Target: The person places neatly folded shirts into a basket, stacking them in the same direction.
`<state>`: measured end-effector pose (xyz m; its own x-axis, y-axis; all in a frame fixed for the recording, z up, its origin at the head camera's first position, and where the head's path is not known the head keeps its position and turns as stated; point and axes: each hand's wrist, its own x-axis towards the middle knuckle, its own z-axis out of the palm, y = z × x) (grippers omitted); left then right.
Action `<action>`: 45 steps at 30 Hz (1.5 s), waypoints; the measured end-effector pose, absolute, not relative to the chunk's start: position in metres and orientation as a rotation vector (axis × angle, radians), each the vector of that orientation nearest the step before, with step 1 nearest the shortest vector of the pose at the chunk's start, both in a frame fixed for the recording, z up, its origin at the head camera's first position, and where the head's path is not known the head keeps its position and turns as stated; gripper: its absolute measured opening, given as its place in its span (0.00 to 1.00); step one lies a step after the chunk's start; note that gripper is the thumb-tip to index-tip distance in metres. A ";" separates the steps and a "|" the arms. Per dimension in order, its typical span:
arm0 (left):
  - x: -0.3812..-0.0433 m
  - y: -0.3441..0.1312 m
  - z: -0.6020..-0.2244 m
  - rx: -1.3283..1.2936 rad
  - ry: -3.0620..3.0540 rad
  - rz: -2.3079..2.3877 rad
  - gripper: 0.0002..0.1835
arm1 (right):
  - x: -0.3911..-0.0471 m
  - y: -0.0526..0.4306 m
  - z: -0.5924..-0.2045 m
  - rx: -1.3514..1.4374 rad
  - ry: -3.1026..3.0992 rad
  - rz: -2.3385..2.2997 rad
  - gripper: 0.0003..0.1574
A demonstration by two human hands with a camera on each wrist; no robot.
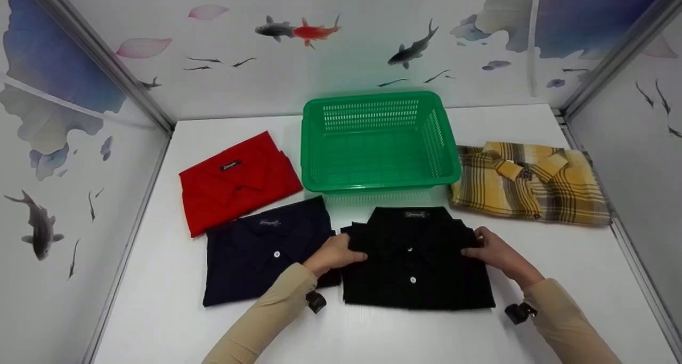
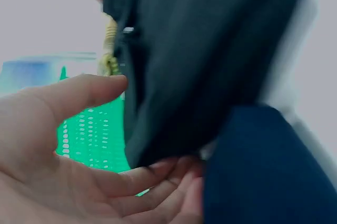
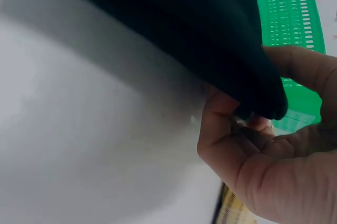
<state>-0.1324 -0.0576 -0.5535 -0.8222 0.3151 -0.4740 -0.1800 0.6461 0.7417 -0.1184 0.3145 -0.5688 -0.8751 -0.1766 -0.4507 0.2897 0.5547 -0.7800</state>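
Note:
A folded black shirt [image 1: 426, 278] with white buttons lies at the front of the table, its collar toward the basket. My left hand [image 1: 334, 253] is at its left edge, thumb above and fingers [image 2: 179, 174] under the cloth. At the opposite edge my right hand [image 1: 498, 252] pinches the shirt, with the thumb on top and the other fingers [image 3: 224, 129] curled below. Both wrist views show the black cloth's edge between thumb and fingers. Beside the left hand lies a folded navy shirt [image 1: 240, 268], partly covered by that hand and forearm.
Behind the black shirt stands a green plastic basket [image 1: 378, 187] with nothing in it. A folded red shirt [image 1: 213, 193] lies at the left, touching the navy one. To the basket's right is a folded yellow plaid shirt [image 1: 565, 193]. Printed panels [image 1: 351, 76] enclose the back and sides.

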 end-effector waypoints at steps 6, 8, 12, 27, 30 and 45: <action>-0.142 -0.061 -0.559 -0.090 2.062 1.412 0.38 | -0.125 0.311 -0.572 0.215 2.149 -1.460 0.46; -0.144 -0.061 -0.563 -0.151 2.004 1.496 0.35 | -0.128 0.309 -0.571 0.253 2.100 -1.498 0.49; -0.146 -0.062 -0.571 -0.224 1.904 1.601 0.36 | -0.131 0.306 -0.571 0.265 2.056 -1.546 0.52; -0.146 -0.069 -0.574 -0.210 1.687 1.762 0.52 | -0.128 0.298 -0.563 0.125 1.945 -1.755 0.50; -0.145 -0.073 -0.572 -0.189 1.677 1.770 0.53 | -0.124 0.298 -0.561 0.123 1.912 -1.806 0.45; -0.139 -0.091 -0.559 0.013 1.767 1.734 0.55 | -0.110 0.289 -0.541 0.034 1.911 -1.877 0.49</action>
